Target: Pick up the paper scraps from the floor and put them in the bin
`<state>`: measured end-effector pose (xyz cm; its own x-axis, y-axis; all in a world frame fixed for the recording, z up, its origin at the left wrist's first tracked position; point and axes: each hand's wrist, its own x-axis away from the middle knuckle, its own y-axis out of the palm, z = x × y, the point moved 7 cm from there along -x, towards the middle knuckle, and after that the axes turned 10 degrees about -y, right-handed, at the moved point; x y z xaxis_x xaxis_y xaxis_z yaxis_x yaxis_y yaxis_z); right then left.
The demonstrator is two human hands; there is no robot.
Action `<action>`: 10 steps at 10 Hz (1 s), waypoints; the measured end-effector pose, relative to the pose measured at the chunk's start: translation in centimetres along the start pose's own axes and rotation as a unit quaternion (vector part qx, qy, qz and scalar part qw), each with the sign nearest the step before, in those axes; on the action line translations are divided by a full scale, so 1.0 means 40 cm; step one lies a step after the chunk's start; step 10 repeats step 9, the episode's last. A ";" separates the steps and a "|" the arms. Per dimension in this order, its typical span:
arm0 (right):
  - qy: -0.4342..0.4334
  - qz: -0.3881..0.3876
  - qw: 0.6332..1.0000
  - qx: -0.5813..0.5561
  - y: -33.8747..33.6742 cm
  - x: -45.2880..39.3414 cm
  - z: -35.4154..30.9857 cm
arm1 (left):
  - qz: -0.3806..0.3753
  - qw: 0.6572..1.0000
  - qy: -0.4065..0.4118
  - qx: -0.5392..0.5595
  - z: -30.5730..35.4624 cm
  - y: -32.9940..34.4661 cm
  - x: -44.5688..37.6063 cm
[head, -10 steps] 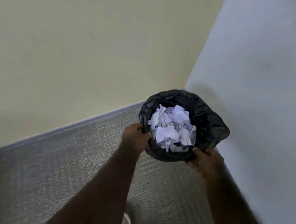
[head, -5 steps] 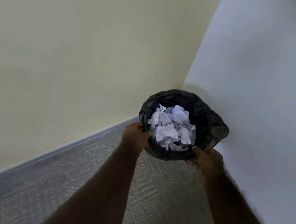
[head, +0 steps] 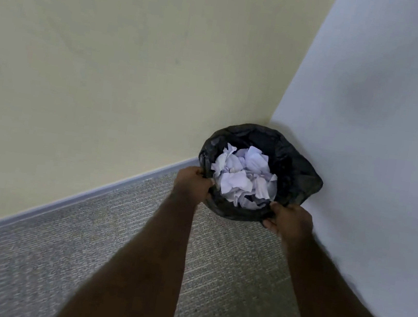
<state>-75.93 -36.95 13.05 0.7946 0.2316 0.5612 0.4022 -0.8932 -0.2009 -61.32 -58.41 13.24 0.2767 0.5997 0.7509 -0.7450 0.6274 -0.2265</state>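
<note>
The left hand (head: 193, 182) has its fingers curled over the near-left rim of the bin (head: 300, 172), pinching the black liner; the right hand (head: 289, 220) grips the bin's near-right rim the same way, thumb over the edge. White paper scraps (head: 244, 176) sit heaped inside the bin, close to its top. The bin stands tucked into the corner, cream wall (head: 110, 48) behind it and white wall (head: 396, 132) touching its far side, grey carpet (head: 78, 261) on the near side. Judging from the heap, a tilt or jolt could spill scraps over the rim, and pulling on the thin liner alone might tear it or slip it off the bin
</note>
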 end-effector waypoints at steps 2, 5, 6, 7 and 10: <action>0.000 -0.007 1.000 -0.010 0.025 -0.032 0.030 | 0.015 1.000 0.000 0.014 -0.020 -0.003 -0.032; -0.025 -0.025 0.999 0.021 0.016 -0.062 0.030 | 0.026 0.997 0.032 -0.063 -0.049 0.037 -0.146; -0.036 -0.061 0.988 0.134 0.007 -0.039 0.005 | -0.003 0.996 0.027 -0.090 -0.042 0.041 -0.126; -0.079 -0.070 0.962 0.250 -0.016 -0.008 -0.020 | -0.014 0.990 0.051 -0.128 0.030 0.019 0.020; -0.164 -0.049 0.918 0.357 -0.042 0.130 -0.098 | 0.037 0.977 0.067 -0.200 0.067 -0.082 0.175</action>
